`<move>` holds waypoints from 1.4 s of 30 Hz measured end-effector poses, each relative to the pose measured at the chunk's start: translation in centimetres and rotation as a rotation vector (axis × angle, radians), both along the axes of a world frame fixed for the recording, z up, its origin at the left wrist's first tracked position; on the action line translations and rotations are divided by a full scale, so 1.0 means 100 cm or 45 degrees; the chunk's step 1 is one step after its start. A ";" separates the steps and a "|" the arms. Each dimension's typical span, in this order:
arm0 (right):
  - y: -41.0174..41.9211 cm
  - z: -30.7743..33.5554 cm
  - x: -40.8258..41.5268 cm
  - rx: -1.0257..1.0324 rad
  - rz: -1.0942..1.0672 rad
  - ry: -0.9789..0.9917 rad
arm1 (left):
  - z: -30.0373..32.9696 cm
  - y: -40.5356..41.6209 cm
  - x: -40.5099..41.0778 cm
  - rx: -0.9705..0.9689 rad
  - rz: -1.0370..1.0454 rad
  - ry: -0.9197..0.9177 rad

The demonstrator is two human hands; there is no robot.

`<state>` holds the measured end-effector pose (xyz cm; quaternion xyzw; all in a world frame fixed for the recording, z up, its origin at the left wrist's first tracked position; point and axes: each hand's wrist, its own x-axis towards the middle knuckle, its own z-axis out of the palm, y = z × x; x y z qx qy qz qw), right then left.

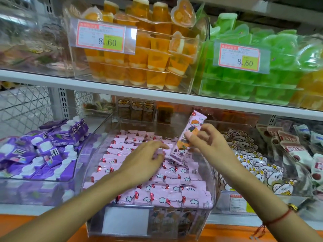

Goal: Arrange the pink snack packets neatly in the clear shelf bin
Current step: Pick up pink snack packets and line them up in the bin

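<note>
the clear shelf bin sits at the front of the lower shelf, full of pink snack packets lying in overlapping rows. the left hand rests flat on the packets, its grip released, fingers straight. the right hand pinches one long pink packet, tilted upright above the bin's right side.

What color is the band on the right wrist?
Red, a thin string band on the right wrist, seen in the head view.
</note>
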<state>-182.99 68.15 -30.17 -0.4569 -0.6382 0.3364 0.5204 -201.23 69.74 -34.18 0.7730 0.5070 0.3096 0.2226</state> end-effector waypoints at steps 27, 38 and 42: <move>0.065 0.026 0.003 0.003 0.058 -1.538 | -0.018 0.014 -0.001 0.058 -0.104 0.519; 0.060 -0.004 -0.011 0.057 0.098 -1.798 | -0.010 0.009 0.001 0.067 -0.038 0.383; 0.063 0.005 -0.003 0.065 0.148 -1.728 | 0.001 0.020 0.003 0.168 0.019 0.369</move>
